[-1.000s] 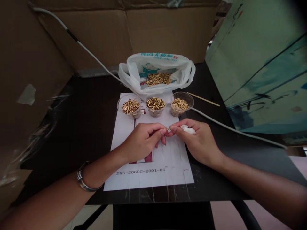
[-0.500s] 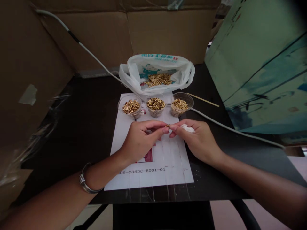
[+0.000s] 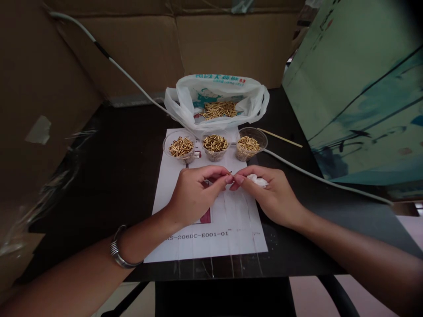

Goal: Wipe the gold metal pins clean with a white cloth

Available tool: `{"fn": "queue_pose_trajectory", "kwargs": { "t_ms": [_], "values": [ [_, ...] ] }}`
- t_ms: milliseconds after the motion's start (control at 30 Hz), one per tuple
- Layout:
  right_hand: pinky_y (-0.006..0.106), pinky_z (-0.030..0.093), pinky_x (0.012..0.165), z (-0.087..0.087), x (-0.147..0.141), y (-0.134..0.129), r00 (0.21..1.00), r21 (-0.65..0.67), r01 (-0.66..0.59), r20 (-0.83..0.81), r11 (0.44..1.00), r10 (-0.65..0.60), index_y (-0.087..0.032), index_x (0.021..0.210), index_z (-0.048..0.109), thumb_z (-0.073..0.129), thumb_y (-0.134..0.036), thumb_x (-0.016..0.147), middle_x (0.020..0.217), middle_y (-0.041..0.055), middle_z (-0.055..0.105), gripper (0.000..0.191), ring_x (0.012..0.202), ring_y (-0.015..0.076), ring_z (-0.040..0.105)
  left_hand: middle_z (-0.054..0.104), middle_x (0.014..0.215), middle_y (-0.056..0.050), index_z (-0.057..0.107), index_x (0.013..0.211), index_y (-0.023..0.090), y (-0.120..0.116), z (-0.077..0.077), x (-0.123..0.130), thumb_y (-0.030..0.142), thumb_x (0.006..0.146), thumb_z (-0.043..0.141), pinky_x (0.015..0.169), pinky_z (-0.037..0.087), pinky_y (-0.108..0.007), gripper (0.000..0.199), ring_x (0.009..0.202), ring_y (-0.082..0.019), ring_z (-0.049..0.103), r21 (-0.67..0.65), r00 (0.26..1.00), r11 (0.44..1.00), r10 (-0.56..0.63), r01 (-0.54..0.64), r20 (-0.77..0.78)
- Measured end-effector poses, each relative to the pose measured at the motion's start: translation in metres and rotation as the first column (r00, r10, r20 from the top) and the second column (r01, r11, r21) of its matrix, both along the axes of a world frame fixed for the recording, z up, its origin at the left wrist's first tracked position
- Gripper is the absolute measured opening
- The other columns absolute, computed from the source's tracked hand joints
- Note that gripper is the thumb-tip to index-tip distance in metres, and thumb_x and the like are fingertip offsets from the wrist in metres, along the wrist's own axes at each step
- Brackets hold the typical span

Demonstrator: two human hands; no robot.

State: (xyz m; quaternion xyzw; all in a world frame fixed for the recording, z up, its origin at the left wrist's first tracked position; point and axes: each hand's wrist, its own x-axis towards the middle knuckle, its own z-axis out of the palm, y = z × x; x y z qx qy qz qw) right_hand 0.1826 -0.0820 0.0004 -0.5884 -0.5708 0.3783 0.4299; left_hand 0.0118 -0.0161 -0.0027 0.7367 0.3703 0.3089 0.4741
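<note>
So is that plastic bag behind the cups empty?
No, the bag lies open with a heap of gold pins showing inside it.

I can't make out the tiny pin (image 3: 230, 173) between my fingers (image 3: 228, 179); the wad (image 3: 257, 180) is half hidden at three o'clock.

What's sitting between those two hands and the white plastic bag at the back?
Head view: three clear plastic cups of small brass pins stand in a row between the hands and the bag.
</note>
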Motion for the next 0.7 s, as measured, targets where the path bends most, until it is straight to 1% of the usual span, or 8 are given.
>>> {"fn": "queue_pose_trajectory", "kwargs": {
  "t_ms": [100,200,367,500,600,700],
  "values": [
    [0.024,0.041,0.061,-0.0009,0.0012,0.0003,0.995,0.003,-0.024,0.098,1.0,0.024,-0.018,0.083,0.067,0.054,-0.032,0.09,0.077,0.0005,0.066,0.02,0.068,0.0126,0.057,0.07,0.07,-0.001,0.071,0.085,0.017,-0.0001,0.0003,0.0004,0.028,0.083,0.064,0.051,0.051,-0.018,0.013,0.061,-0.011,0.064,-0.001,1.0,1.0,-0.02,0.02,-0.006],
    [0.023,0.04,0.06,-0.0004,0.0017,0.0005,0.989,-0.012,-0.046,0.14,0.999,0.047,-0.018,0.082,0.066,0.053,-0.029,0.089,0.074,-0.0007,0.064,0.019,0.066,0.011,0.055,0.071,0.071,-0.001,0.071,0.084,0.017,-0.0005,0.0001,0.0009,0.028,0.083,0.064,0.052,0.051,-0.018,0.013,0.062,-0.011,0.064,0.002,1.0,1.0,-0.025,0.025,-0.011],
    [0.021,0.04,0.062,0.0015,0.0033,0.0018,0.986,-0.042,-0.107,0.12,0.993,0.112,-0.017,0.077,0.063,0.051,-0.022,0.089,0.071,-0.0023,0.063,0.017,0.067,0.01,0.055,0.071,0.073,0.0,0.072,0.085,0.018,-0.0006,-0.0004,0.0011,0.025,0.082,0.064,0.054,0.051,-0.017,0.011,0.064,-0.011,0.064,-0.023,0.999,0.999,-0.031,0.031,-0.027],
    [0.022,0.039,0.062,0.0011,0.0044,0.0028,0.976,-0.056,-0.169,0.134,0.984,0.175,-0.016,0.078,0.061,0.05,-0.026,0.09,0.072,-0.001,0.062,0.019,0.068,0.0109,0.054,0.07,0.069,0.0,0.072,0.085,0.018,-0.0005,-0.0001,0.0011,0.025,0.081,0.065,0.05,0.051,-0.018,0.011,0.056,-0.01,0.062,-0.073,0.999,0.997,-0.038,0.037,-0.003],
    [0.023,0.036,0.06,-0.0002,0.0054,0.0027,0.974,-0.027,-0.171,0.149,0.985,0.173,-0.016,0.078,0.059,0.05,-0.027,0.09,0.071,-0.001,0.058,0.019,0.065,0.0107,0.05,0.071,0.069,-0.001,0.073,0.087,0.017,-0.0005,0.0013,0.0018,0.025,0.08,0.066,0.05,0.052,-0.018,0.013,0.054,-0.01,0.062,-0.112,0.999,0.993,-0.029,0.03,0.016],
    [0.023,0.035,0.059,-0.0018,0.007,0.0027,0.98,-0.01,-0.173,0.103,0.985,0.173,-0.016,0.078,0.057,0.048,-0.028,0.091,0.068,-0.0017,0.054,0.02,0.063,0.0102,0.046,0.07,0.067,0.0,0.074,0.089,0.018,-0.0006,0.0026,0.0022,0.027,0.08,0.067,0.05,0.052,-0.017,0.015,0.053,-0.01,0.061,-0.123,0.999,0.992,-0.038,0.039,0.015]
  ]
}}
